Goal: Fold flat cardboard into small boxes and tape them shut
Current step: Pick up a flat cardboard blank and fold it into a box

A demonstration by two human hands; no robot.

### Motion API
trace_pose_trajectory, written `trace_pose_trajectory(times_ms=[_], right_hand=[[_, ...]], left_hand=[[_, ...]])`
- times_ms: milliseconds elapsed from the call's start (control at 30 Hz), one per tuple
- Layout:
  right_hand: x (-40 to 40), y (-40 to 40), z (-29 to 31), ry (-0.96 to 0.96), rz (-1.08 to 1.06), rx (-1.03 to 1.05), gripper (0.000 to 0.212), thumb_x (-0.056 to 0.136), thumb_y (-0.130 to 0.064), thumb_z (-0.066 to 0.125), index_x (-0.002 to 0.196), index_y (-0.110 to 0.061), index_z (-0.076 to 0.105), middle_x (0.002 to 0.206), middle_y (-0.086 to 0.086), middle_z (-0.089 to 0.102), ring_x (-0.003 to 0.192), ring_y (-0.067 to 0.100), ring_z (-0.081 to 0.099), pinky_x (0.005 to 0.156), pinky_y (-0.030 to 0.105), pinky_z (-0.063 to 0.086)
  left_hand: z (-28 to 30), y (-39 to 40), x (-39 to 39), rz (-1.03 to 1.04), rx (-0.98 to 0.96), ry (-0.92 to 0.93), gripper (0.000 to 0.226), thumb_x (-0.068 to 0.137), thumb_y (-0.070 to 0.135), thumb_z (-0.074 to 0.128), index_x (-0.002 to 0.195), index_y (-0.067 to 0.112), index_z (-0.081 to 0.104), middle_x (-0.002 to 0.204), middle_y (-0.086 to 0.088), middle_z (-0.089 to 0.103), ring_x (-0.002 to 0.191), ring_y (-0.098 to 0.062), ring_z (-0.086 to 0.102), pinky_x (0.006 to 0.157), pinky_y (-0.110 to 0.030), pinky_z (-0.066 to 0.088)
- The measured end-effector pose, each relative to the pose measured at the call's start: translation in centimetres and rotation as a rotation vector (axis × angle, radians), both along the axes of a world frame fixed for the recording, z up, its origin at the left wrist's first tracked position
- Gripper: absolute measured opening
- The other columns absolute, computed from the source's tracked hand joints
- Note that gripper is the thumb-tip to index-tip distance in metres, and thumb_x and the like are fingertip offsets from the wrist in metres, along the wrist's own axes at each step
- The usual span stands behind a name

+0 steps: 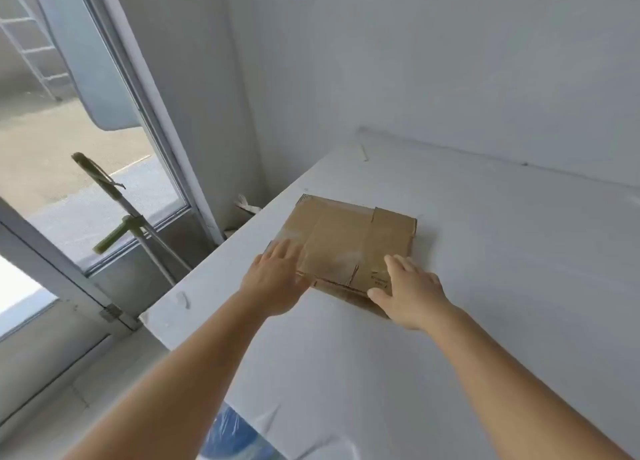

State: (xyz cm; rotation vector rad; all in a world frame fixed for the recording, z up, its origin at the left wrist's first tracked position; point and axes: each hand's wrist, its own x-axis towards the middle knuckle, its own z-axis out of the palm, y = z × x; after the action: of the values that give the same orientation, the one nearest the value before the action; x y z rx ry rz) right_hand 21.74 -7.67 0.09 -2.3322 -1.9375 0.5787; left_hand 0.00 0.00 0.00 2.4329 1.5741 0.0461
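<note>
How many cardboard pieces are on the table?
1 for sure. The flat cardboard lies near the table's left edge, with the left hand on its near left corner and the right hand on its near right corner. More could be stacked underneath.

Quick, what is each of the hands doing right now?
Left hand: open, fingers flat on the flat cardboard.
Right hand: open, fingers spread on the cardboard's near edge; holds nothing.

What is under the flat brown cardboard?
The flat brown cardboard lies on the white table. Both hands, left hand and right hand, rest on its near edge. Anything beneath the cardboard is covered and cannot be seen.
</note>
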Motion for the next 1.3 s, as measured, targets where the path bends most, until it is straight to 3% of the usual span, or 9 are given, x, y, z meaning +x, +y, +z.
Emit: trace_pose_trajectory(times_ms=[200,333,433,700,1000,1167,1300], right_hand=[[-1.5,2.6,-2.0,0.043,-0.274,0.011,0.075,0.096,-0.046,0.044,0.151,-0.014,0.005,0.159,0.008,0.009,0.143,0.029,0.018,0.113,0.039,0.022],[-2.4,3.1,-3.0,0.095,-0.434,-0.015,0.075,0.094,-0.045,0.049,0.149,-0.013,0.01,0.155,0.009,0.017,0.138,0.031,0.023,0.108,0.039,0.03],[-2.9,3.0,-3.4,0.104,-0.503,-0.004,0.071,0.092,-0.046,0.052,0.145,-0.013,0.019,0.147,0.008,0.029,0.131,0.031,0.03,0.102,0.04,0.036],[-3.0,2.2,-2.8,0.195,-0.618,0.134,0.08,0.086,-0.042,0.062,0.149,-0.014,0.022,0.151,0.006,0.031,0.137,0.028,0.025,0.107,0.035,0.029],[-1.8,-1.6,-1.3,0.265,-0.696,0.35,0.075,0.085,-0.035,0.065,0.148,-0.017,0.028,0.151,0.0,0.031,0.137,0.022,0.026,0.107,0.029,0.026],[-0.4,-5.1,-0.7,0.255,-0.77,0.419,0.073,0.087,-0.033,0.064,0.149,-0.019,0.027,0.152,-0.002,0.029,0.138,0.021,0.024,0.104,0.026,0.025],[1.2,-9.4,0.0,0.221,-0.829,0.426,0.072,0.087,-0.033,0.063,0.148,-0.017,0.028,0.152,0.0,0.03,0.137,0.023,0.023,0.107,0.029,0.025]], left_hand=[[-2.4,5.3,-1.4,0.011,-0.038,0.018,0.06,0.096,0.046,0.04,0.149,0.029,0.017,0.161,-0.009,0.003,0.148,-0.026,0.002,0.118,-0.039,0.011],[-3.8,6.6,-2.0,-0.007,-0.061,-0.015,0.059,0.092,0.048,0.044,0.144,0.027,0.026,0.145,-0.011,0.028,0.135,-0.028,0.03,0.111,-0.038,0.025],[-4.4,6.5,-2.1,-0.027,-0.092,-0.057,0.059,0.092,0.047,0.047,0.145,0.027,0.028,0.138,-0.009,0.033,0.125,-0.029,0.039,0.109,-0.036,0.029],[-3.4,6.3,-2.4,0.009,-0.09,-0.277,0.055,0.085,0.039,0.063,0.136,0.029,0.045,0.142,-0.01,0.032,0.129,-0.03,0.032,0.111,-0.036,0.024],[-1.3,3.8,-1.0,-0.03,-0.072,-0.523,0.054,0.076,0.03,0.075,0.125,0.037,0.055,0.139,-0.004,0.028,0.126,-0.026,0.031,0.102,-0.03,0.031],[-0.7,1.3,1.4,-0.083,-0.086,-0.553,0.056,0.077,0.031,0.075,0.128,0.036,0.053,0.139,-0.001,0.026,0.127,-0.023,0.027,0.094,-0.024,0.027],[-0.5,-1.7,3.9,-0.17,-0.111,-0.526,0.058,0.079,0.035,0.073,0.133,0.034,0.05,0.142,-0.005,0.025,0.129,-0.027,0.027,0.096,-0.025,0.028]])
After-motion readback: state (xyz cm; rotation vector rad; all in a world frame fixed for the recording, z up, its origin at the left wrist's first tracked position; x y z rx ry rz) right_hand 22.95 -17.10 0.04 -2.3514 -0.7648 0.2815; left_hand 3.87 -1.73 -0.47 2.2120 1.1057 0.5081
